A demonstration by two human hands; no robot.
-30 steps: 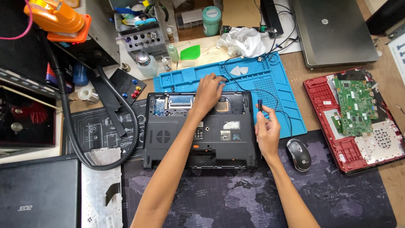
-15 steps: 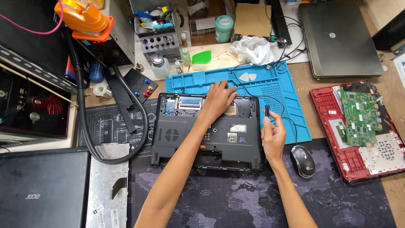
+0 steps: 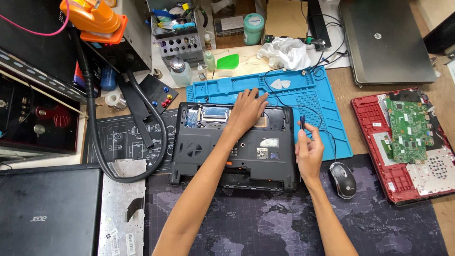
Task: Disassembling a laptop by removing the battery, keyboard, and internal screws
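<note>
An opened black laptop base [image 3: 222,147] lies upside down, partly on a blue silicone work mat [image 3: 313,99]. My left hand [image 3: 246,111] rests palm down on the upper middle of the base, fingers spread toward its far edge. My right hand [image 3: 309,150] hovers just right of the base and grips a small dark screwdriver [image 3: 303,124] upright between the fingers. A thin black cable [image 3: 327,128] loops over the mat behind that hand.
A black mouse [image 3: 342,179] sits right of my right hand. A red laptop shell with a green board [image 3: 410,130] lies far right, a grey closed laptop [image 3: 384,40] at the back. Left are a black hose [image 3: 95,142], a loose keyboard [image 3: 121,208] and a black laptop [image 3: 47,213].
The view has shifted, so everything sits lower and more to the right. My left hand stays on the base; my right hand still holds the screwdriver beside it.
</note>
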